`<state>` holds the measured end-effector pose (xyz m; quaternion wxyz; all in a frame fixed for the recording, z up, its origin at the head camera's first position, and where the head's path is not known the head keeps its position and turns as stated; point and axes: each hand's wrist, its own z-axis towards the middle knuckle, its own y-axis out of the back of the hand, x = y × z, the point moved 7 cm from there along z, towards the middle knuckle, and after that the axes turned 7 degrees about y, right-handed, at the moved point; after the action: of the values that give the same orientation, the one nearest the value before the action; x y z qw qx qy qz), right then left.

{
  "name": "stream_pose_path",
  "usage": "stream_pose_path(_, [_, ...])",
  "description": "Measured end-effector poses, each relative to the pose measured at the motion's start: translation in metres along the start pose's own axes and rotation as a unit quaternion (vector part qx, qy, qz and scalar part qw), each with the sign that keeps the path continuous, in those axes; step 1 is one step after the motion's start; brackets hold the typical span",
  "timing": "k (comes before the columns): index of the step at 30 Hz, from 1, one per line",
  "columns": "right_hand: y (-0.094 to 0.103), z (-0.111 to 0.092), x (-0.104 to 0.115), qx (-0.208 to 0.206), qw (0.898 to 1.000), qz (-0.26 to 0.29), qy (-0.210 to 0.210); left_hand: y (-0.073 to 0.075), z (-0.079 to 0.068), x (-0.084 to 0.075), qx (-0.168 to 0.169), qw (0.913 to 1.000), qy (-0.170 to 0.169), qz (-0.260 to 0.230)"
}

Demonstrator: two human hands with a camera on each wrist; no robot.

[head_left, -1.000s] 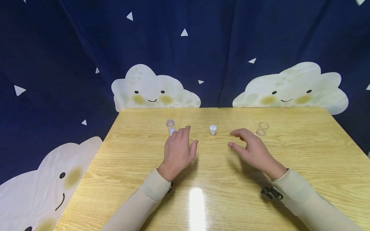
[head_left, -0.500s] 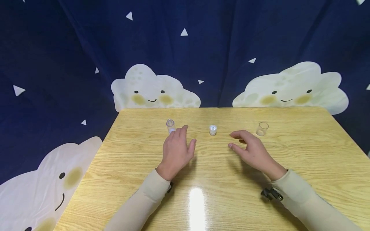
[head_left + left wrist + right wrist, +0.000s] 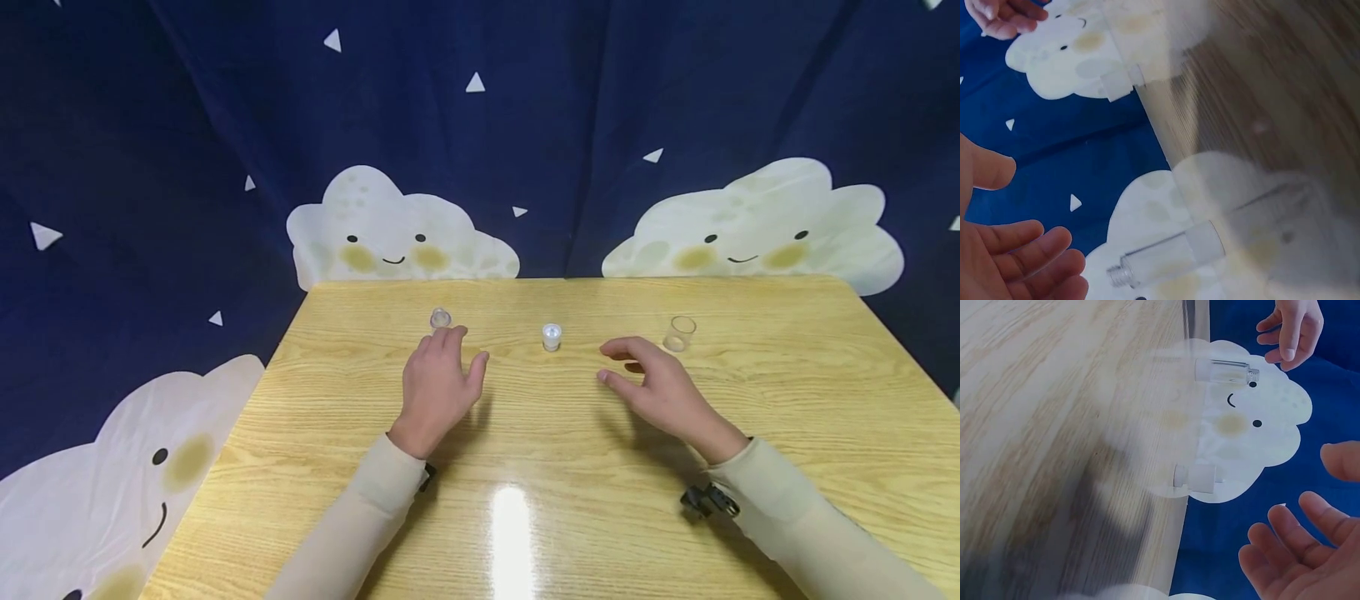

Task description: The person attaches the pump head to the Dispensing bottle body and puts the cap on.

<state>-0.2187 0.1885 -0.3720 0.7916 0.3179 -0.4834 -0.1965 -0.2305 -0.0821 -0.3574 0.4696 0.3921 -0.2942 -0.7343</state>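
Observation:
My left hand [image 3: 441, 387] hovers in front of a small clear bottle [image 3: 440, 317], hiding most of it in the head view. In the left wrist view that bottle [image 3: 1169, 256] stands whole, with a threaded neck, apart from the relaxed fingers [image 3: 1035, 250]. Between the two hands a small white cap-like piece [image 3: 551, 337] stands on the table. My right hand [image 3: 663, 392] hangs with gently bent fingers and the thumb apart, holding nothing. Just beyond it stands a short clear cylinder [image 3: 680, 334], like an overcap. Neither hand touches any of these pieces.
The wooden table [image 3: 570, 467] ends at a dark blue curtain [image 3: 555, 125] printed with white clouds and triangles. A bright light reflection [image 3: 512, 542] lies on the near tabletop. Each wrist carries a black strap-on device, such as the right one [image 3: 708, 501].
My left hand has shifted left and now covers more of the bottle. The right hand has barely moved. The white piece and clear cylinder stay where they were.

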Motion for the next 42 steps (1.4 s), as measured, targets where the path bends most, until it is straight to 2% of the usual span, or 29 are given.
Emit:
stream_pose_path(7, [0.001, -0.001, -0.001, -0.008, 1.000, -0.003, 0.009, 0.010, 0.006, 0.018, -0.004, 0.9993, 0.032, -0.017])
stream_pose_path(11, [0.001, -0.001, -0.002, -0.006, 1.000, -0.006, 0.008, 0.010, 0.009, 0.031, 0.018, 0.9977, 0.063, -0.019])
stream_pose_path(18, [0.000, -0.002, -0.001, -0.001, 1.000, -0.012, 0.008, 0.001, 0.015, 0.064, 0.063, 0.9859, 0.141, -0.066])
stream_pose_path(22, [-0.001, -0.003, -0.003, 0.002, 1.000, -0.012, 0.006, -0.002, 0.018, 0.080, 0.078, 0.9798, 0.170, -0.072])
stream_pose_path(28, [-0.002, -0.003, -0.004, 0.003, 1.000, -0.012, 0.003, -0.008, 0.022, 0.090, 0.113, 0.9729, 0.185, -0.080])
stream_pose_path(34, [-0.006, -0.004, -0.004, 0.014, 1.000, -0.012, 0.005, -0.022, 0.022, 0.097, 0.167, 0.9598, 0.203, -0.097])
stream_pose_path(39, [-0.006, -0.004, -0.005, 0.016, 1.000, -0.020, 0.010, -0.031, 0.026, 0.101, 0.185, 0.9554, 0.204, -0.107])
stream_pose_path(42, [-0.005, -0.004, -0.006, 0.017, 1.000, -0.022, 0.011, -0.037, 0.030, 0.102, 0.199, 0.9494, 0.208, -0.126])
